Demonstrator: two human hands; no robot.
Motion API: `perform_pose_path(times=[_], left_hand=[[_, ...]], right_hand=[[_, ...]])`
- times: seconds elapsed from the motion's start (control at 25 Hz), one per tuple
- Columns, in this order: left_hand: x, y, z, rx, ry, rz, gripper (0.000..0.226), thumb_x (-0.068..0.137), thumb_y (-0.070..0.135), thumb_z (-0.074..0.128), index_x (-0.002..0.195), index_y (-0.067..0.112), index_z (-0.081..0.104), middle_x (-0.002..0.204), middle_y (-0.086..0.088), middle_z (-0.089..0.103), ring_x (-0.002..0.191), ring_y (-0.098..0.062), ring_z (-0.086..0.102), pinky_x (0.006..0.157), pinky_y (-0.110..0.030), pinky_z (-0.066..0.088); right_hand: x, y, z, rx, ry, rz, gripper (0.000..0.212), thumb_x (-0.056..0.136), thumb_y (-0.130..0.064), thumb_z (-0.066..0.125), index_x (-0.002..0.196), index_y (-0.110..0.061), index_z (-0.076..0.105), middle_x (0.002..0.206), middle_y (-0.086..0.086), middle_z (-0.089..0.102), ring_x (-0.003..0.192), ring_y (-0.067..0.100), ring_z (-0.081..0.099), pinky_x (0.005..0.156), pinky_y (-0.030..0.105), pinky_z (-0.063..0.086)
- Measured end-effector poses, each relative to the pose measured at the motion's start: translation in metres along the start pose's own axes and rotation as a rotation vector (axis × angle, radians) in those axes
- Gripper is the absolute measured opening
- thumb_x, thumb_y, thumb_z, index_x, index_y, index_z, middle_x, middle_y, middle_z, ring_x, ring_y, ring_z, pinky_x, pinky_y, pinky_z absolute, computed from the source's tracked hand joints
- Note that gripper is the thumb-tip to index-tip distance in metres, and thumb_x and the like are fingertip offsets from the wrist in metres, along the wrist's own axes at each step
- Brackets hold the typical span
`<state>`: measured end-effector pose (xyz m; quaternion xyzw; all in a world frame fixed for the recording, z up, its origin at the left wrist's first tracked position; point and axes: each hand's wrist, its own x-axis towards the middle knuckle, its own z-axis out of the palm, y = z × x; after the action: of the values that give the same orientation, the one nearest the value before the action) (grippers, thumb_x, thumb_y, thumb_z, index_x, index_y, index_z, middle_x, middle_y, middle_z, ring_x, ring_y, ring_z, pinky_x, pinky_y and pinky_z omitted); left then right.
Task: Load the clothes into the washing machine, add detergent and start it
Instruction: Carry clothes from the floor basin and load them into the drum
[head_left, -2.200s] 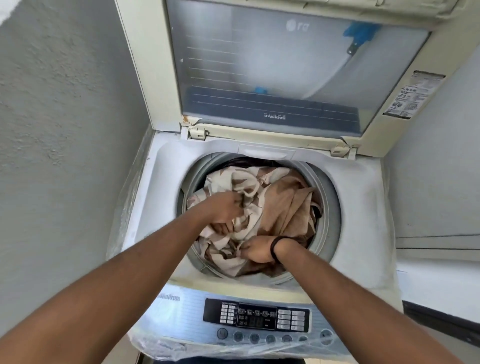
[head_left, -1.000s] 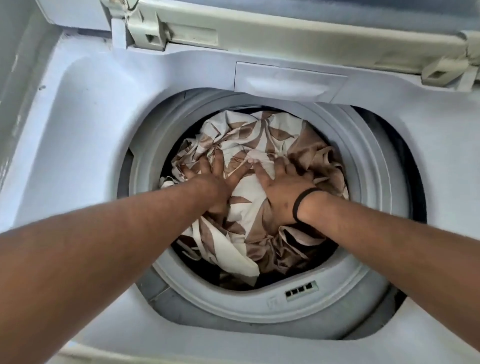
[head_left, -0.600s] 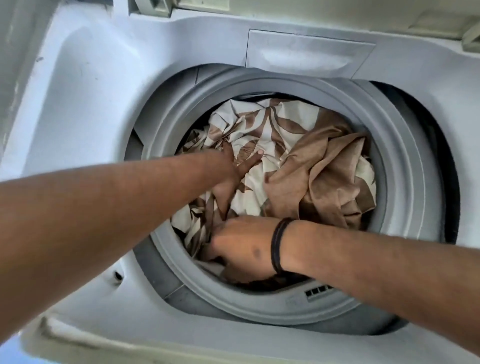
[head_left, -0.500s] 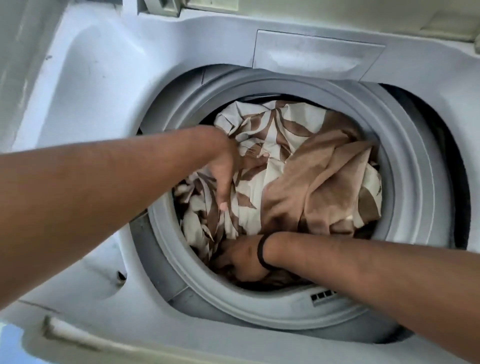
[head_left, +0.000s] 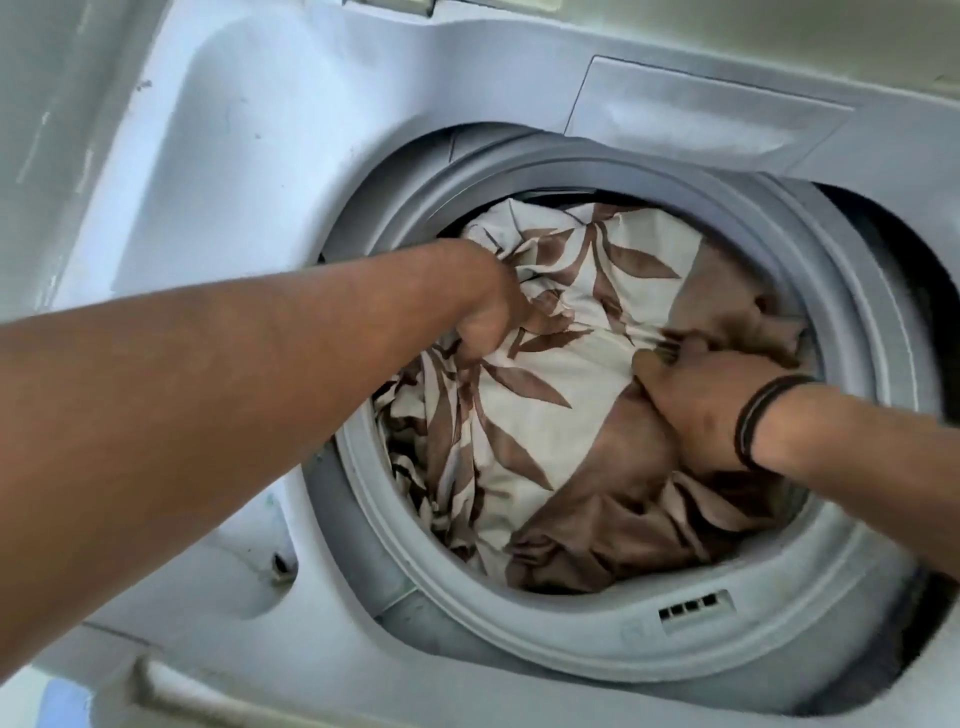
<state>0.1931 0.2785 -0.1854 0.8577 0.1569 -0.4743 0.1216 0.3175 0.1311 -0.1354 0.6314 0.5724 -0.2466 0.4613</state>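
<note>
Both hands work inside the washing machine's drum (head_left: 613, 631), packing the clothes (head_left: 545, 415), a cream cloth with brown leaves bunched against plain brown fabric, which fills the opening almost to the grey ring. The left hand (head_left: 488, 322) appears fisted round a fold at the load's far-left edge, though its fingers are hidden beneath the cloth; the right hand (head_left: 706, 400), wristband (head_left: 753, 415) just behind it, curls its fingers into the brown fabric at the right. To do this well, each grip should push its fold down and outward toward the wall beside it, levelling the mound between them below the ring. Half a second ago the right hand was sunk at the near rim; it now grips across at the right side.
</note>
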Motion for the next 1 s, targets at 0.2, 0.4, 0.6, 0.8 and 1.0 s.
perform_pose_path(times=[0.2, 0.4, 0.6, 0.8, 1.0], left_hand=[[-0.003, 0.024, 0.002, 0.069, 0.014, -0.025, 0.129, 0.086, 0.006, 0.076, 0.146, 0.06, -0.025, 0.168, -0.018, -0.01, 0.154, -0.042, 0.014, 0.115, -0.056, 0.035], [-0.015, 0.027, -0.022, 0.163, -0.006, -0.059, 0.109, 0.086, 0.031, 0.081, 0.16, 0.048, 0.003, 0.162, 0.003, 0.033, 0.143, -0.033, 0.042, 0.106, -0.054, 0.046], [-0.031, 0.055, -0.038, 0.12, 0.263, -0.007, 0.072, 0.079, 0.046, 0.083, 0.138, 0.023, 0.049, 0.113, -0.006, 0.058, 0.113, -0.032, 0.06, 0.087, -0.049, 0.056], [-0.003, 0.04, -0.009, -0.182, 0.056, -0.193, 0.163, 0.048, 0.042, 0.101, 0.155, 0.029, -0.022, 0.158, -0.023, -0.038, 0.148, -0.06, -0.008, 0.109, -0.068, 0.04], [0.016, 0.033, 0.01, -0.284, 0.063, -0.173, 0.181, 0.038, 0.043, 0.103, 0.138, 0.042, -0.048, 0.151, -0.021, -0.049, 0.146, -0.06, -0.018, 0.11, -0.069, 0.038]], right_hand=[[0.032, 0.018, -0.007, -0.002, -0.151, -0.103, 0.075, 0.076, -0.024, 0.081, 0.138, -0.012, 0.041, 0.129, 0.012, 0.056, 0.113, 0.027, 0.059, 0.091, 0.032, 0.053], [0.053, 0.043, -0.048, 0.419, 0.128, -0.188, 0.126, 0.054, -0.045, 0.095, 0.154, -0.031, 0.018, 0.145, 0.002, 0.05, 0.125, 0.025, 0.052, 0.101, 0.034, 0.046], [0.128, 0.031, -0.027, 0.527, -0.024, -0.252, 0.164, 0.022, -0.083, 0.082, 0.157, -0.04, -0.001, 0.168, -0.002, 0.005, 0.154, 0.02, 0.01, 0.123, 0.047, 0.021], [0.094, 0.033, -0.026, 0.593, 0.243, -0.243, 0.143, 0.051, -0.071, 0.085, 0.158, -0.036, -0.003, 0.168, 0.0, 0.004, 0.153, 0.026, 0.012, 0.122, 0.043, 0.024], [0.007, 0.018, 0.005, 0.379, 0.014, -0.198, 0.141, 0.065, -0.057, 0.084, 0.152, -0.038, -0.025, 0.16, 0.014, -0.031, 0.149, 0.045, -0.02, 0.121, 0.061, 0.017]])
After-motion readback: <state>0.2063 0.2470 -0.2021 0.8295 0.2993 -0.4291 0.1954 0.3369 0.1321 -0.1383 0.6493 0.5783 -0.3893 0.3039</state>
